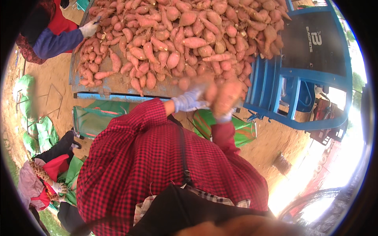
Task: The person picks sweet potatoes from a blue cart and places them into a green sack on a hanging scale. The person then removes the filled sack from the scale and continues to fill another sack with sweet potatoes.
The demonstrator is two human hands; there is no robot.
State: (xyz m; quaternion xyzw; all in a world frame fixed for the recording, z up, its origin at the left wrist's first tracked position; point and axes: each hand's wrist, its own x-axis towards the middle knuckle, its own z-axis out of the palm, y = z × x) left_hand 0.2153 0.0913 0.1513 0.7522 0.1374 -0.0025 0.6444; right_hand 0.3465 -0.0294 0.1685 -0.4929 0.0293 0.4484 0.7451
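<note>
A large pile of sweet potatoes point(192, 42) covers the flat metal truck bed point(115, 84) in front of me. My left hand point(189, 99), in a pale glove, grips a sweet potato point(210, 93) blurred by motion. A larger sweet potato point(227, 96), also blurred, is in my right hand point(223, 116) just beside it. It hides most of that hand's fingers. Both hands are over the near edge of the bed, at the front of the pile. Smaller sweet potatoes point(93, 67) lie at the left end.
A green mesh bag on a frame point(99, 119) stands below the bed at left, another green bag point(236, 129) at right. The truck's blue rail point(319, 125) bounds the right. A co-worker's gloved hand point(89, 29) touches the pile. Another person point(44, 180) handles green bags lower left.
</note>
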